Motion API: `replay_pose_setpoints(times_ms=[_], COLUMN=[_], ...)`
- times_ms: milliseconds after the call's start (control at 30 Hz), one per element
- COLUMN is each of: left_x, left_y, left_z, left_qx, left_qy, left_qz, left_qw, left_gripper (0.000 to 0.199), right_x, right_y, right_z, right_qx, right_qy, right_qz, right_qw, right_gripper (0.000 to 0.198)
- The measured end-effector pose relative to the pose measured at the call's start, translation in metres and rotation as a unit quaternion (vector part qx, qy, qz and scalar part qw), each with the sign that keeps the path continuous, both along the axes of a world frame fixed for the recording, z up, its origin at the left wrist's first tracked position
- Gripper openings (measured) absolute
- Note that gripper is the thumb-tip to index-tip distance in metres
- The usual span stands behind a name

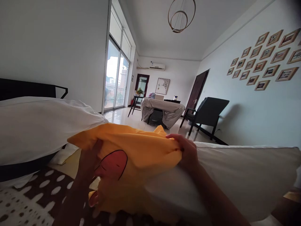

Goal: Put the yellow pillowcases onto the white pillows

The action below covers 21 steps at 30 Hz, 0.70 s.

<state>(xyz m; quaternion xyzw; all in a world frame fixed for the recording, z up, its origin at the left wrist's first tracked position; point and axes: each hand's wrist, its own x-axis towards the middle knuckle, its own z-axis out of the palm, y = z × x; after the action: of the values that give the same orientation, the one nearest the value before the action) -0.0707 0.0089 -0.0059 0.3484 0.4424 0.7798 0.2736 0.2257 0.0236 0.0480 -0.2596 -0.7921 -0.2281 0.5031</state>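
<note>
A yellow-orange pillowcase (138, 150) with a printed pink, black-outlined patch hangs in front of me, held up at both sides. My left hand (94, 153) grips its left side near the upper corner; some of those fingers are hidden in the cloth. On the other side, my right hand (188, 150) is closed on the upper right edge, thumb and fingers pinching bunched fabric. Below that hand, a white cushion (171, 191) shows against the pillowcase's lower right, dim and blurred. Whether part of it sits inside the pillowcase, I cannot tell.
White bedding (42, 125) lies at left, over a dark frame. A large white pillow (240, 175) is at right. Below is a brown-and-white patterned rug (44, 194). Farther off stand a covered table (164, 106) and a dark armchair (209, 113).
</note>
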Motion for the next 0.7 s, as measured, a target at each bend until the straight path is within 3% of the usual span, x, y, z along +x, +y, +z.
replay_pose_setpoints(times_ms=[100, 233, 367, 500, 600, 700], left_x=[-0.001, -0.003, -0.001, 0.006, 0.01, 0.013], left_y=[0.004, 0.005, -0.002, -0.004, -0.001, 0.0], left_z=[-0.002, -0.005, -0.007, -0.007, -0.006, -0.004], left_qx=[-0.004, -0.043, -0.042, -0.059, -0.046, -0.048], left_qy=[0.013, 0.015, -0.002, -0.094, -0.157, -0.21], left_qz=[0.006, 0.035, 0.014, 0.002, -0.053, -0.102], left_qw=[1.0, 0.998, 0.999, 0.994, 0.985, 0.971], left_gripper=[0.046, 0.044, 0.053, 0.055, 0.051, 0.05], right_x=[0.003, 0.009, 0.014, 0.022, 0.034, 0.049], right_y=[0.005, 0.017, 0.03, 0.041, 0.042, 0.035], right_z=[-0.004, -0.011, -0.01, -0.008, -0.007, -0.007], right_qx=[0.049, 0.14, 0.138, 0.061, -0.055, -0.143], right_qy=[-0.057, 0.007, 0.04, 0.099, 0.034, -0.06], right_qz=[-0.025, -0.154, -0.278, -0.296, -0.258, -0.224], right_qw=[0.997, 0.978, 0.95, 0.948, 0.964, 0.962], right_gripper=[0.019, 0.021, 0.021, 0.019, 0.023, 0.019])
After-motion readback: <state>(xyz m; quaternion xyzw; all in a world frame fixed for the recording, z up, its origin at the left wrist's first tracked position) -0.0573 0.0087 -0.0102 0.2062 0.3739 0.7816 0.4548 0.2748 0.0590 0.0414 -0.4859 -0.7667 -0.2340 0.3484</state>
